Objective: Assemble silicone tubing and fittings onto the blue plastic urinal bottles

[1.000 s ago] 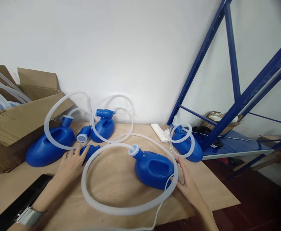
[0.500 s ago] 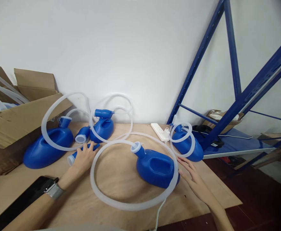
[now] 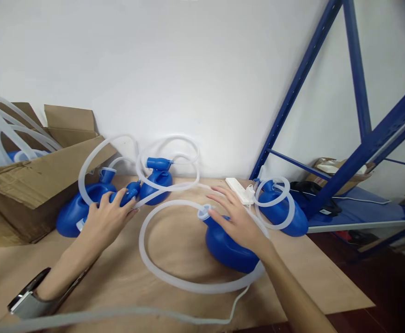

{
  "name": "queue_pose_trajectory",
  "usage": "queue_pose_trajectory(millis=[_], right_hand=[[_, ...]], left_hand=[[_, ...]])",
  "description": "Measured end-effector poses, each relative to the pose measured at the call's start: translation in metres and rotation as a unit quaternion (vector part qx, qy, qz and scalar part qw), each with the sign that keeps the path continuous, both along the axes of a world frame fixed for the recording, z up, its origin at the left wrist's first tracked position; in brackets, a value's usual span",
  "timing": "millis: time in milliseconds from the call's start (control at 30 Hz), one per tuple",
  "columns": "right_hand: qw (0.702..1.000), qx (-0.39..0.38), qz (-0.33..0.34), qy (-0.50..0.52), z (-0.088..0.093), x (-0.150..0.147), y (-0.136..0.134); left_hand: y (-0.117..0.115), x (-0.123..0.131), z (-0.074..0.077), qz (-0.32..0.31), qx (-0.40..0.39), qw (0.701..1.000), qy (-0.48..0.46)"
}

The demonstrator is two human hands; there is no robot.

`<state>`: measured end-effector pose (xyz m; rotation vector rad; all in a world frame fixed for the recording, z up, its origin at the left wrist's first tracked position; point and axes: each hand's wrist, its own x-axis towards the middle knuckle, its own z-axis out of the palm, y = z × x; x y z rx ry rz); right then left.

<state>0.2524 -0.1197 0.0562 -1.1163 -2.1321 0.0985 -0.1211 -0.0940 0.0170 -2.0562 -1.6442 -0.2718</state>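
Observation:
My left hand [image 3: 110, 217] is curled over a blue tubular urinal funnel [image 3: 134, 200], mostly hidden under the fingers; a whitish end pokes out by the palm. Just behind it another blue funnel [image 3: 132, 187] is partly covered. With fingers spread, my right hand [image 3: 239, 222] hovers over a blue urinal bottle [image 3: 225, 252] lying on the table. That bottle's whitish neck ring [image 3: 204, 212] is close to my fingertips. A clear hose [image 3: 202, 289] runs from the neck in a wide loop on the table around the bottle.
More blue urinal bottles with hoses lie at the left [image 3: 67, 217], back [image 3: 157, 182] and right [image 3: 282, 215]. An open cardboard box [image 3: 11, 222] with hoses stands left. A white power strip [image 3: 239, 190] is near the wall; a blue rack [image 3: 289, 92] rises at right. A white cord [image 3: 188, 319] crosses the front.
My right hand has moved left and up from beside the bottle to above its neck. The left hand has shifted with the blue funnel toward the left bottle. The view has turned slightly left.

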Motion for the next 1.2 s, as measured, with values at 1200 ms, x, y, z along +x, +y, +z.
queue_pose_trajectory(millis=[1200], right_hand=[[0.986,0.155,-0.031,-0.054,0.032,-0.051,0.062]], left_hand=[[0.02,0.042,0.084,-0.214,-0.106,0.959,-0.154]])
